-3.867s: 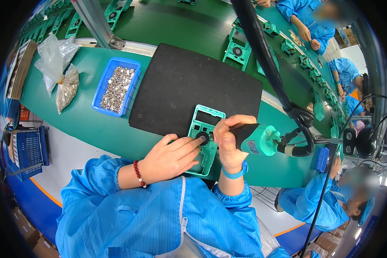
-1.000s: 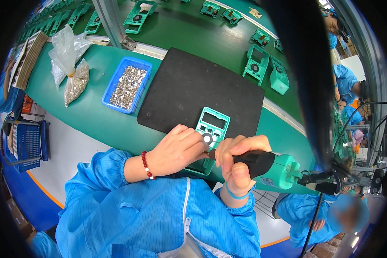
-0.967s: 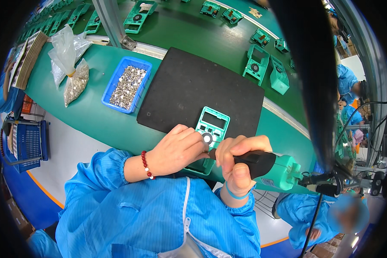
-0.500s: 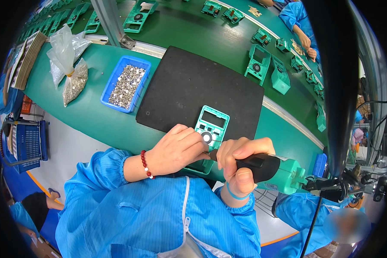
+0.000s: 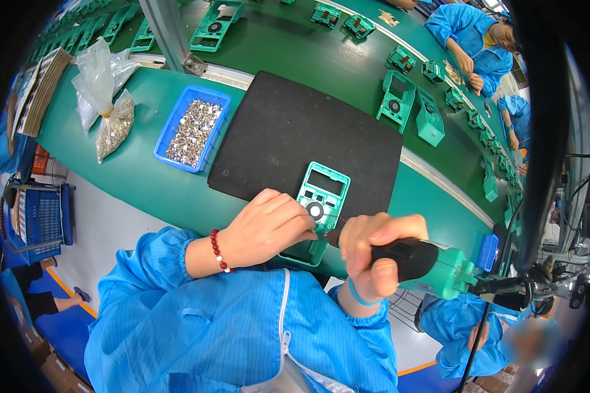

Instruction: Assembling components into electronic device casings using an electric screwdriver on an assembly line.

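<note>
A teal plastic housing [image 5: 337,175] with a rectangular window and a round black-and-white speaker [image 5: 315,210] lies tilted at the near edge of a black mat [image 5: 301,131]. My left hand [image 5: 269,226] covers the housing's left side. Its fingertips are pinched together over the lower part, and what they hold is hidden. My right hand [image 5: 380,249] is wrapped round a green and black electric screwdriver [image 5: 432,265], held nearly level with its tip pointing left toward my left fingertips. A thin wire runs from the speaker toward my right hand.
A blue bin [image 5: 193,128] of small metal screws stands left of the mat, beside plastic bags of small parts [image 5: 115,124]. Beyond a metal rail, more teal housings [image 5: 396,98] and small assemblies [image 5: 401,59] sit on the green line. A co-worker [image 5: 469,46] sits at the far right.
My right hand and the screwdriver have shifted slightly right, away from my left fingertips. My left hand and the housing have hardly moved. More of the far co-worker shows.
</note>
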The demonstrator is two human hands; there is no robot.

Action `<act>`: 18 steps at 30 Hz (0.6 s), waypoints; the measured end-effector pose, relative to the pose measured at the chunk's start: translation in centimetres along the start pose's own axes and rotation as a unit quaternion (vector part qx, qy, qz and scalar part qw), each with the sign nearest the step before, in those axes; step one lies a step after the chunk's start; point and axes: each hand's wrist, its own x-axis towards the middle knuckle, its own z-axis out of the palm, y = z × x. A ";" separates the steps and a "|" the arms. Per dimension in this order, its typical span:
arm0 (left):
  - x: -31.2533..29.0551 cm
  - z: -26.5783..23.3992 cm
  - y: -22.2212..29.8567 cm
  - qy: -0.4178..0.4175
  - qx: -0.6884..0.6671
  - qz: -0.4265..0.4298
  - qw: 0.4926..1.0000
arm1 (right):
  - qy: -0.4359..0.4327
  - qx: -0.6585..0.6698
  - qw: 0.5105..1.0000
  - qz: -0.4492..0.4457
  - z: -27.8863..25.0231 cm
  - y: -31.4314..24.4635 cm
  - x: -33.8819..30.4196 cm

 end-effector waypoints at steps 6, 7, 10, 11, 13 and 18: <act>-1.1 -2.6 -0.1 0.010 -0.055 -0.004 0.998 | -0.003 -0.039 0.999 -0.033 -1.5 -0.2 0.2; -1.4 -2.7 0.0 0.017 -0.065 -0.010 0.998 | -0.013 -0.033 0.999 -0.035 -1.5 -0.3 0.1; -0.4 -4.6 1.2 0.042 -0.022 0.004 0.999 | 0.009 -0.055 0.998 -0.014 -0.8 -0.7 0.1; -0.2 -4.8 1.4 0.051 -0.006 0.004 0.999 | 0.016 -0.061 0.998 -0.009 -0.6 -0.7 0.1; -1.3 -4.4 1.0 0.053 -0.035 -0.017 0.998 | 0.017 -0.055 0.998 -0.004 -0.3 -0.7 0.1; -2.3 -4.6 0.8 0.078 -0.081 -0.043 0.993 | 0.019 -0.053 0.998 0.003 0.1 -0.6 0.0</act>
